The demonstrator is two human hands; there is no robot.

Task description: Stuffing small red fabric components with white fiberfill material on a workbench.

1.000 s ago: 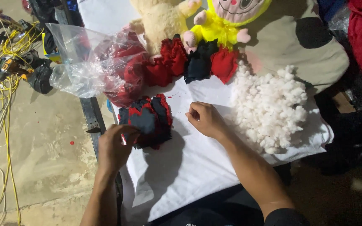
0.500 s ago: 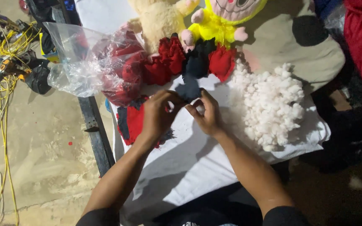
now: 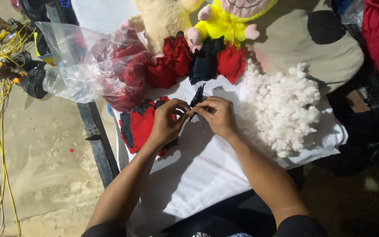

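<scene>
Dark fabric scrap, frame centre: pinched between left hand and right hand, above white-covered surface.

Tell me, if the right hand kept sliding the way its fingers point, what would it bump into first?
Probably the left hand, fingertip to fingertip with the right hand around the small dark fabric piece they both pinch.

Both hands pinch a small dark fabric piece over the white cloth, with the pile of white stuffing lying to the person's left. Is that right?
Not quite. In the head view the white stuffing lies to the person's right, not left. Both the left hand and right hand do pinch the dark fabric piece over the white cloth.
</scene>
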